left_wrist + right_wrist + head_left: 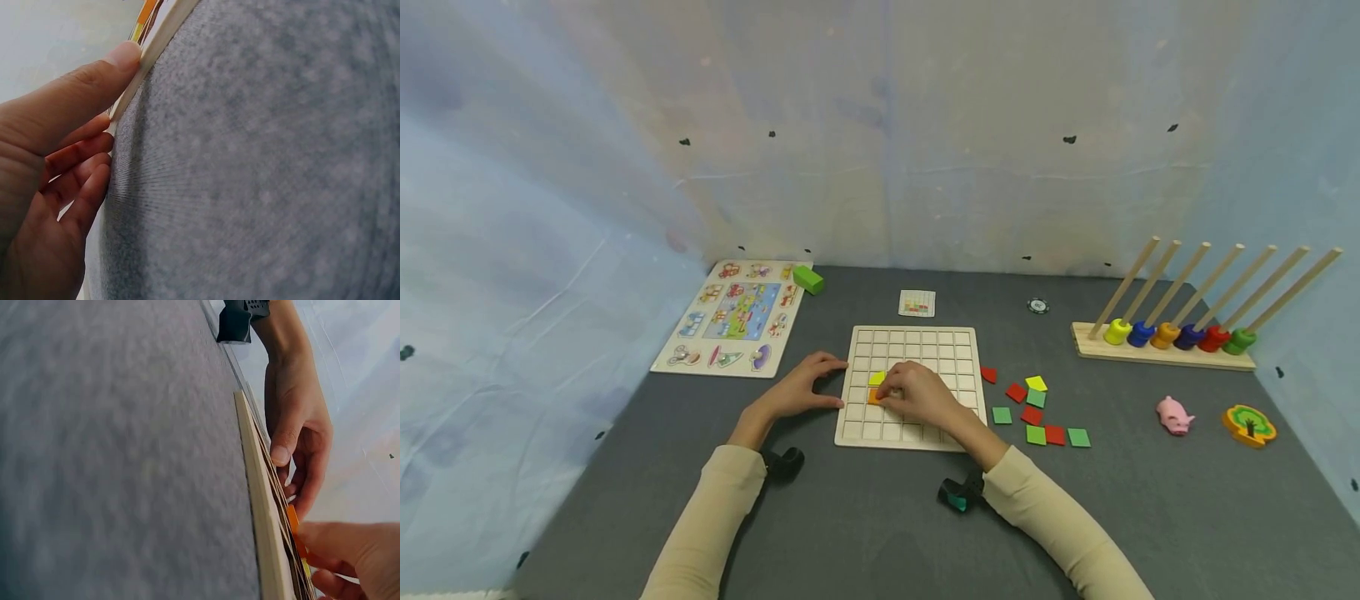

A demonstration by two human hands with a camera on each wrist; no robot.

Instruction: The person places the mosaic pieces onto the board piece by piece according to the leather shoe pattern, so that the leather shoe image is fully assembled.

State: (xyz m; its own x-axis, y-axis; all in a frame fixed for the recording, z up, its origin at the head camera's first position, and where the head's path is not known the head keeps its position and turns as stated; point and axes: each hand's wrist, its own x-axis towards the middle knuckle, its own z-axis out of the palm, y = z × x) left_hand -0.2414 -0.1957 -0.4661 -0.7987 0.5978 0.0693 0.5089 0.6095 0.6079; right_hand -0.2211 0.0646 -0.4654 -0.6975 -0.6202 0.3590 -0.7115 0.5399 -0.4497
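A pale wooden grid board (917, 346) lies flat on the grey table. My right hand (887, 394) rests on its lower left cells and pinches an orange tile (874, 398). A yellow tile (877, 378) sits in the cell just above. In the right wrist view the orange tile (292, 526) stands on edge against the board (259, 506), held by my right hand (315, 556). My left hand (838, 383) lies beside the board, with thumb and fingertips against its left edge. The left wrist view shows the thumb (119, 59) pressing that edge (153, 50).
Loose red, green and yellow tiles (1036, 408) lie right of the board. Farther right are a peg rack with coloured rings (1165, 350), a pink pig (1175, 415) and a tree piece (1249, 425). A picture puzzle (733, 321), green block (808, 279), pattern card (917, 303) and chip (1037, 306) lie behind.
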